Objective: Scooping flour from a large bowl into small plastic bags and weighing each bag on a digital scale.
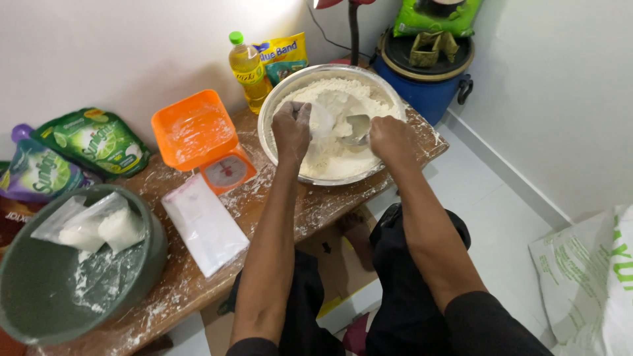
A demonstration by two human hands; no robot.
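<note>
1. Two hands work inside the steel bowl (277, 105) of flour (343, 89) on the table (316, 211).
2. Left hand (292, 128) clutches a clear bag (322, 122).
3. Right hand (393, 140) grips a metal scoop (357, 126).

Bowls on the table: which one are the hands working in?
The shiny round metal bowl heaped with white flour, at the far end. The dull green plastic bowl at the near left holds only small clear bags.

Green basin (155, 254) and white sack (587, 277) cut off by the picture's edges.
</note>
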